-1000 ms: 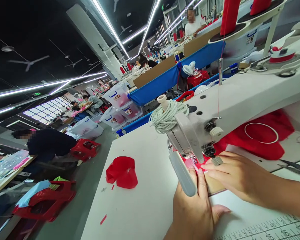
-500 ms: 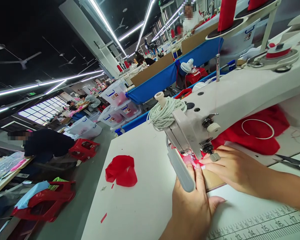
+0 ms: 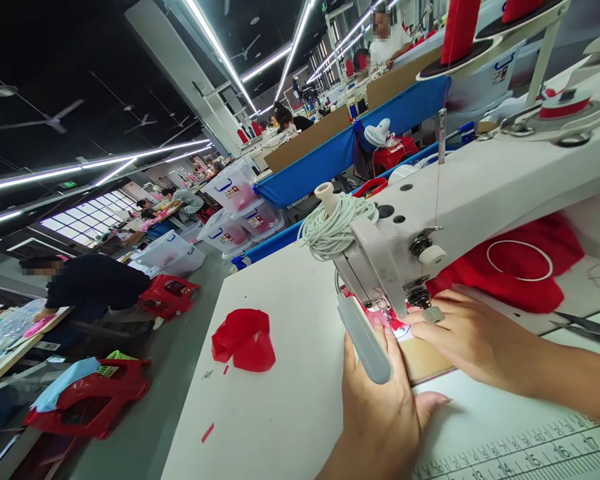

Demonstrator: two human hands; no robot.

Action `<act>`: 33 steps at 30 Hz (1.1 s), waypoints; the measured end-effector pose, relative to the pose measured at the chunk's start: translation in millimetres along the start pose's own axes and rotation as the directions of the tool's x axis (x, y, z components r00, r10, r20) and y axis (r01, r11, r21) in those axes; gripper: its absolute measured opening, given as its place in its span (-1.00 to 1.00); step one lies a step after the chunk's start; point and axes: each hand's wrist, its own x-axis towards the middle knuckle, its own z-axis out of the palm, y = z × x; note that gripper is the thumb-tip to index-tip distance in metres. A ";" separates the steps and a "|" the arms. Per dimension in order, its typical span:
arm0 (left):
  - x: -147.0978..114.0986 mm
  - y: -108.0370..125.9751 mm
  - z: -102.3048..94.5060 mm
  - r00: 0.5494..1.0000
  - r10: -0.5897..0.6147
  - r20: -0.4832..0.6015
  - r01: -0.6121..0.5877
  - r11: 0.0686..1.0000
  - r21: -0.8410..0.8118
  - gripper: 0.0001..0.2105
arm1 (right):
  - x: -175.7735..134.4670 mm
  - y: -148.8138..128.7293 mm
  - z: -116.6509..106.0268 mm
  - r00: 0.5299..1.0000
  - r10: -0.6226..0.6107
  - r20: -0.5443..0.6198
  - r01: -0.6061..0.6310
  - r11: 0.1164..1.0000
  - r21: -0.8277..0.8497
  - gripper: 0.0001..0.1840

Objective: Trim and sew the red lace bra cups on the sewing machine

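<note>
Red fabric (image 3: 392, 319) under the sewing machine (image 3: 473, 187), inboard of the far edge of the table (image 3: 290, 400); likely mid-seam.
Left hand (image 3: 380, 403) flat, thumb spread; right hand (image 3: 473, 337) fingers together, pinch can't be told. Next move likely calls for flat, even guiding.

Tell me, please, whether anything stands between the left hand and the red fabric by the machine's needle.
Nothing visible does: the fingers of the left hand reach the red fabric. The grey lever covers part of the hand in this view, but seems to hang above it.
</note>
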 end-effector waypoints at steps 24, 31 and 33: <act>0.6 -4.5 4.1 1.000 0.031 0.001 -0.031 0.999 -0.012 -0.12 | 2.6 -1.8 -4.1 0.996 0.039 0.081 -0.034 0.998 -0.058 -0.71; 4.4 -5.1 3.6 1.000 -0.009 -0.008 0.009 0.999 -0.033 -0.13 | 3.6 -0.6 -3.8 0.992 0.043 0.119 -0.029 0.993 -0.113 -0.78; 1.6 -4.4 8.1 1.000 -0.010 -0.022 0.009 1.000 -0.011 -0.12 | 3.5 -0.6 -2.9 0.992 0.060 0.110 -0.046 0.991 -0.125 -0.79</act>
